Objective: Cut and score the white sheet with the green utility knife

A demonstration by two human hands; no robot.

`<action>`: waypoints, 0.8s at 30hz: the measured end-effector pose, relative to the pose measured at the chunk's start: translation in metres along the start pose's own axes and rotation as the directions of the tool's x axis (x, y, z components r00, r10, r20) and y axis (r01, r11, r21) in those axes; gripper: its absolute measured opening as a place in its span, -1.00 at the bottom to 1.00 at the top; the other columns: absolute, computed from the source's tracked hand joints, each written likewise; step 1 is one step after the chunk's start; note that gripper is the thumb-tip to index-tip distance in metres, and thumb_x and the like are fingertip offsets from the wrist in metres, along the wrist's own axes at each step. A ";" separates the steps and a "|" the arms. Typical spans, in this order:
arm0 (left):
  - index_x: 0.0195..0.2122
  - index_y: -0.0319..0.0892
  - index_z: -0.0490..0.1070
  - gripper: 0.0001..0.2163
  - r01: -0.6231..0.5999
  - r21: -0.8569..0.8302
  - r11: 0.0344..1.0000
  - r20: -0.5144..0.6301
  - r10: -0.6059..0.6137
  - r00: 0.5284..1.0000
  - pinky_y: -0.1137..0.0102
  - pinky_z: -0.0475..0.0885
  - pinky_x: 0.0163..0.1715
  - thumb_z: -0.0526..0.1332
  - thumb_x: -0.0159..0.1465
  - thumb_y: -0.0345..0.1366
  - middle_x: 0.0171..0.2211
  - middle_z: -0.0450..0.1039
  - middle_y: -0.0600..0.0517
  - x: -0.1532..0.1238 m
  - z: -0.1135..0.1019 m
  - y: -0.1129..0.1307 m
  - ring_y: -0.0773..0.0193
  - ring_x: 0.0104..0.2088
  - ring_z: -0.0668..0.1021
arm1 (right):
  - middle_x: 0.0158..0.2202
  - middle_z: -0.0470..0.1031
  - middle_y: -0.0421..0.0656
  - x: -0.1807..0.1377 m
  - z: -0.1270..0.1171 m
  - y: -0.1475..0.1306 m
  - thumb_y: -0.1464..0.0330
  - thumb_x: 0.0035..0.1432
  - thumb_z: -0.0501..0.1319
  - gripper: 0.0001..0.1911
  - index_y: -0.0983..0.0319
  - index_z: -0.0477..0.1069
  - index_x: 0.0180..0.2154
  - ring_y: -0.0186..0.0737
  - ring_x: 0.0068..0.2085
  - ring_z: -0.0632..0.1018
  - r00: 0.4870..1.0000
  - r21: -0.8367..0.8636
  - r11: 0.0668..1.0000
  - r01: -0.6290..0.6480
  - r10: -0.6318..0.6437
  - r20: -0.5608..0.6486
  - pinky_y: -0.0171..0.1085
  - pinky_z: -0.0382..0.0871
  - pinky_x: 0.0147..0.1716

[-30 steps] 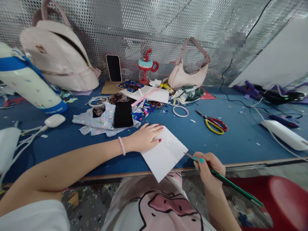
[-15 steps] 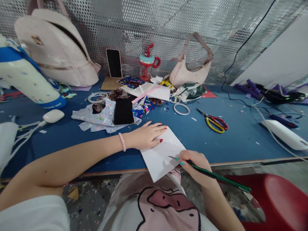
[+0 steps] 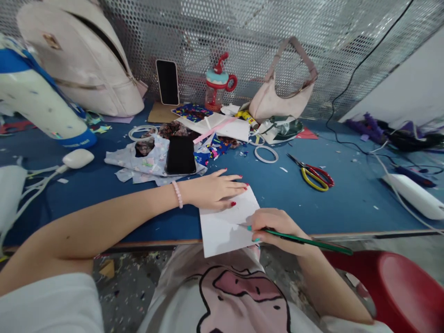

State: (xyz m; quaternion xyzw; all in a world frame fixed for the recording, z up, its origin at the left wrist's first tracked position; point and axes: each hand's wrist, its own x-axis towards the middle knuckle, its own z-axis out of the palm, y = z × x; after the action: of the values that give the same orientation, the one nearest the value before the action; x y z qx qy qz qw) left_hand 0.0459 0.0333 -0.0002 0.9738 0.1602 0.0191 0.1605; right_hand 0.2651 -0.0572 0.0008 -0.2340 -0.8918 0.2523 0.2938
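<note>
A white sheet of paper point(image 3: 222, 233) lies at the near edge of the blue table, its lower part jutting out over the edge. Flat on the sheet's upper left rests my left hand point(image 3: 215, 189), fingers stretched out, a pink bead bracelet at the wrist. My right hand point(image 3: 277, 231) is closed around a green-handled craft knife point(image 3: 312, 241). The thin blade points left over the paper; whether its tip touches the sheet I cannot tell. Behind my left hand, a black phone point(image 3: 181, 156) lies on pale patterned scraps point(image 3: 142, 155).
Scissors point(image 3: 314, 175) with red and yellow handles lie to the right. A white ring point(image 3: 266, 154), a handbag point(image 3: 282, 97) and a red-handled cup point(image 3: 218, 85) stand farther back. At left are a large bottle point(image 3: 45, 101) and a backpack point(image 3: 79, 60). A red stool point(image 3: 405, 286) is below right.
The paper has turned clockwise, its bottom corner swinging left. My left hand still presses on it, and my right hand with the craft knife has shifted slightly left. The camera view has shifted a little.
</note>
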 end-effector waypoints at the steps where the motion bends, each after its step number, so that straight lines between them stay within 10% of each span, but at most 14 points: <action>1: 0.30 -0.16 0.09 -0.53 -0.021 0.011 1.000 0.006 0.021 1.000 0.04 -0.27 0.29 -0.04 0.39 -0.19 0.34 -0.03 0.00 -0.001 -0.001 0.000 0.06 0.36 -0.04 | -0.52 0.43 -0.24 0.000 0.000 0.000 0.31 0.30 0.12 -0.80 0.21 0.34 -0.39 -0.39 -0.47 0.43 1.000 0.020 1.000 0.006 -0.006 -0.002 -0.40 0.30 -0.44; 9: 0.14 -0.21 0.34 -0.63 -0.005 -0.003 1.000 -0.168 0.005 0.986 0.18 0.04 0.25 0.00 0.34 -0.33 0.19 0.31 -0.07 -0.001 0.006 -0.009 0.14 0.22 0.32 | -0.49 0.47 -0.18 -0.016 0.012 -0.006 0.33 0.27 0.16 -0.90 0.19 0.42 -0.28 -0.31 -0.47 0.50 0.972 -0.124 0.992 0.024 -0.052 -0.229 -0.35 0.39 -0.48; 15: -0.04 -0.27 0.48 -0.68 0.167 -0.350 0.922 -0.337 -0.290 0.896 0.33 0.35 0.02 0.00 0.33 -0.34 -0.04 0.52 -0.08 0.001 0.003 -0.013 0.19 -0.02 0.53 | -0.34 0.55 -0.11 -0.047 0.033 -0.008 0.44 0.21 0.21 -0.87 0.17 0.51 -0.22 -0.17 -0.26 0.57 0.920 -0.465 0.878 -0.114 -0.084 -0.384 -0.22 0.45 -0.32; 19: 0.01 -0.28 0.43 -0.68 0.173 -0.675 0.717 -0.227 -0.425 0.876 0.32 0.37 -0.01 0.02 0.33 -0.31 -0.08 0.55 -0.08 0.000 -0.005 -0.011 0.19 -0.02 0.53 | -0.27 0.60 -0.15 -0.055 0.043 -0.004 0.44 0.18 0.25 -0.84 0.13 0.51 -0.19 -0.15 -0.18 0.57 0.926 -0.579 0.798 -0.166 -0.076 -0.369 -0.14 0.41 -0.18; 24: 0.14 -0.27 0.28 -0.59 0.006 -0.971 0.239 -0.093 -0.399 0.912 0.34 0.46 -0.22 0.05 0.29 -0.25 0.13 0.36 -0.22 -0.004 -0.016 -0.012 0.06 0.06 0.50 | -0.36 0.58 -0.16 -0.059 0.046 -0.003 0.50 0.15 0.26 -0.84 0.17 0.52 -0.24 -0.20 -0.30 0.55 0.900 -0.610 0.779 -0.147 -0.151 -0.410 -0.14 0.41 -0.22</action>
State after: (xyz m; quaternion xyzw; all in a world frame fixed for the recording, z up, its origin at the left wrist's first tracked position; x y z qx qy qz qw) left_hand 0.0372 0.0475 0.0111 0.6290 0.2661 0.2490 0.6867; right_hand 0.2773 -0.1073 -0.0540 -0.3677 -0.8353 -0.1180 0.3913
